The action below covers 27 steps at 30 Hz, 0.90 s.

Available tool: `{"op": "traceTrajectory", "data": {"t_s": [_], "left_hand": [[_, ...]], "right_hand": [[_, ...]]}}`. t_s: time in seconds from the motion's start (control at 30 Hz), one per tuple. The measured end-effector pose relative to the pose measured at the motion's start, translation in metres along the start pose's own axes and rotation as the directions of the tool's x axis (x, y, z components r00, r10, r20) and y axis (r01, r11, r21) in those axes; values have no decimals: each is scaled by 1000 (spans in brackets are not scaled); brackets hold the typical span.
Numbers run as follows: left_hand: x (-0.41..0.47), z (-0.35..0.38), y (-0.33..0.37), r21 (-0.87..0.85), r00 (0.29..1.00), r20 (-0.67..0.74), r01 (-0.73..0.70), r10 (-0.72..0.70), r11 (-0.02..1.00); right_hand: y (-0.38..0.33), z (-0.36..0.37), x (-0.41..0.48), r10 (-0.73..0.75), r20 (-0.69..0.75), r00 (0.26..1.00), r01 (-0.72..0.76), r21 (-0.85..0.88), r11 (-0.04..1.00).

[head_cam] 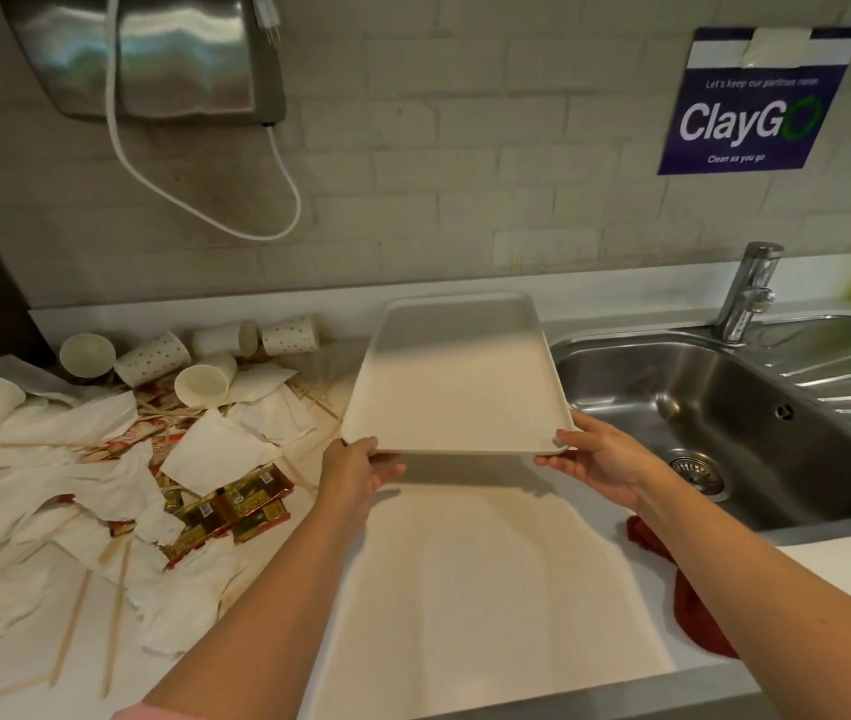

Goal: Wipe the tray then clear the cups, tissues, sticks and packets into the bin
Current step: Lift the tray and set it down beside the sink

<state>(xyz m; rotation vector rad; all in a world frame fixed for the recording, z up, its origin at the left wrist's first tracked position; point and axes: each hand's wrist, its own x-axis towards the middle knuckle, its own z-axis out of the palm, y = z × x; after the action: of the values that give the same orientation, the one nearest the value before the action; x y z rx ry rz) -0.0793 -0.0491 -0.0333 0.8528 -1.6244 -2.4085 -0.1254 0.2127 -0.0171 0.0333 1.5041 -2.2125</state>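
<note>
Head view — both hands, left hand [361, 467] and right hand [600, 459], fingers pinching the tray [457, 387] rim above the tabletop [465, 589]; wiping step — next needs the red cloth [693, 605].

Blue wall sign [755, 103] reading "ClayGo", "Clean as you go" beneath, small top line too blurred

- tray [457, 402]: white, rectangular, rounded corners, low rim; lifted off the surface at centre
- cups [205, 384]: plain and dotted paper, tipped on their sides, far left
- tissues [218, 446]: white, crumpled, strewn left
- sticks [70, 626]: thin, wooden, scattered among tissues
- packets [236, 506]: gold-and-red, clustered left of centre
</note>
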Motion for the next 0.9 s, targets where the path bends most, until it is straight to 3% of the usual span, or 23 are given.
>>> {"op": "traceTrajectory", "data": {"t_s": [0.17,0.4,0.53,0.77,0.9], "left_hand": [[0,5,-10,213,998,50,13,-24,977],[4,19,-30,277,996,84,8,-32,961],[4,24,-31,333,996,89,-3,-28,943],[6,27,-31,388,996,85,-11,-24,922],[6,25,-29,371,999,50,-5,-15,929]], "right_hand": [[-2,-29,16,21,-111,994,-23,-16,1000],[-1,-49,26,39,-220,975,-63,-102,993],[-1,-55,32,1,-291,957,-72,-234,970],[2,-65,55,-178,-484,857,-162,-580,798],[5,-66,63,-197,-482,854,-216,-673,708]]}}
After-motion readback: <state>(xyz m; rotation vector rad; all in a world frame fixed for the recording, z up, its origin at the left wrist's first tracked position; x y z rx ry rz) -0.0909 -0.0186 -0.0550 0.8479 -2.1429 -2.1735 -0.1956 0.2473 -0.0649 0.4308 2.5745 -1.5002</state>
